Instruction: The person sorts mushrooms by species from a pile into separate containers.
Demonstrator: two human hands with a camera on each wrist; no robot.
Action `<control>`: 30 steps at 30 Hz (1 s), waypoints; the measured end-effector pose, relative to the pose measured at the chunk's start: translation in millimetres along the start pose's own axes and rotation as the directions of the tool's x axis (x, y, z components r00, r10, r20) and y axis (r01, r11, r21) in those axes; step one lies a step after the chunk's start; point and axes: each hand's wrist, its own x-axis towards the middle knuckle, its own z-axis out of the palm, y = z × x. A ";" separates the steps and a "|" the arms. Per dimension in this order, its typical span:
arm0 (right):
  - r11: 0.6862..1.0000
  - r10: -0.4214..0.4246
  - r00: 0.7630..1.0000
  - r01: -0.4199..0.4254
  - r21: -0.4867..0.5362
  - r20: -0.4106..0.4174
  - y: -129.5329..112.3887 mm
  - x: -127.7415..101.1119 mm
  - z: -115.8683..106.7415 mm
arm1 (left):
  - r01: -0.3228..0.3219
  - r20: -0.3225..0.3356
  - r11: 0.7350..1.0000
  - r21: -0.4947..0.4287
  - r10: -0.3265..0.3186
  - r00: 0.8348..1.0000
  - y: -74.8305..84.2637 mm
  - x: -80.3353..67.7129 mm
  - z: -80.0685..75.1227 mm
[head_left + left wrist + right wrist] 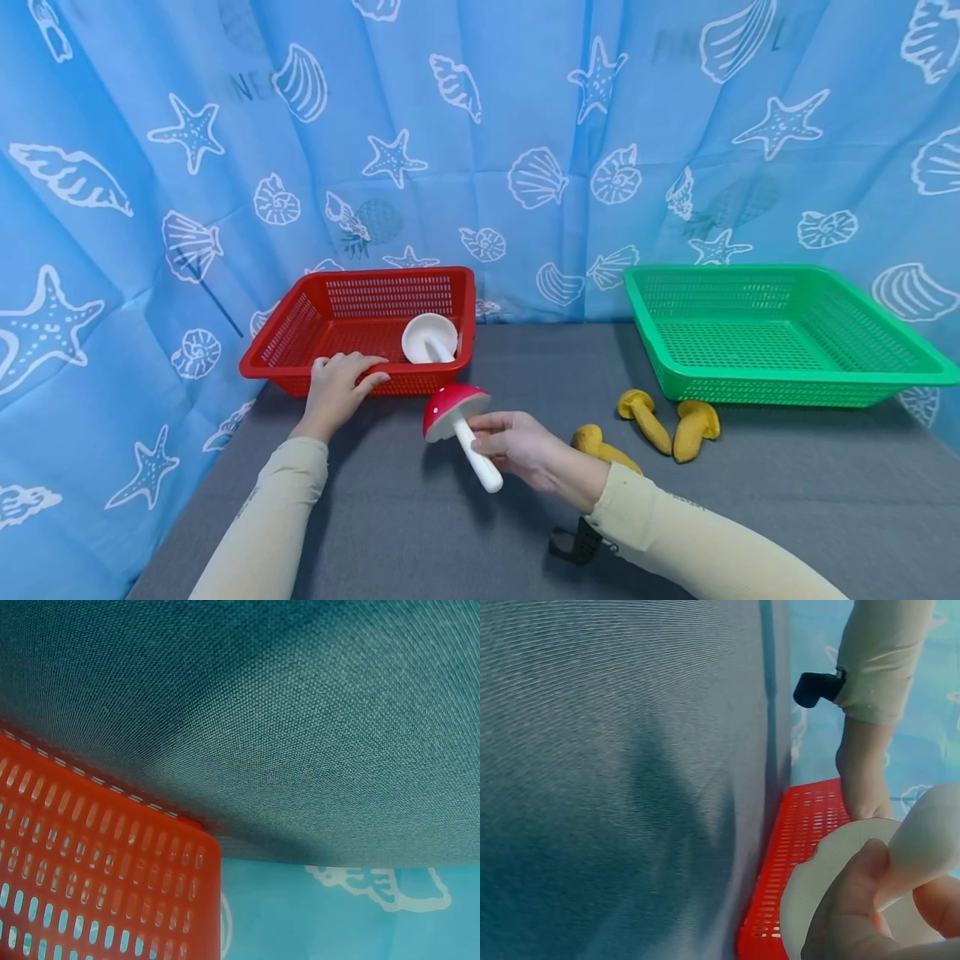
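left wrist view: red basket [90,862] cut off by the frame edge, hand not visible. right wrist view: mushroom [870,877] blurred and cropped; its red cap hidden.

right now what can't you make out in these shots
- Left hand: the left wrist view shows only the red basket wall and grey cloth, no fingers.
- Red toy mushroom: in the right wrist view its red top faces away; only the pale underside and stem show, blurred and cut off by the edge.
- Right hand: in the head view the palm side is hidden.
- Green basket: absent from both wrist views.
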 end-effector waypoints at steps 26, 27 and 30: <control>0.995 -0.072 0.996 0.076 0.065 -0.048 -55.7 10.3 6.5 | -0.033 -0.038 0.999 -0.009 0.033 0.999 -3.9 -1.1 2.6; 0.994 -0.075 0.996 0.078 0.072 -0.051 -58.0 11.3 7.2 | -0.032 -0.036 0.999 -0.009 0.032 0.999 -3.7 -1.0 2.4; 0.992 -0.084 0.995 0.089 0.086 -0.052 -63.6 15.5 9.3 | -0.033 -0.037 0.999 -0.003 0.033 0.999 -2.1 -0.4 1.8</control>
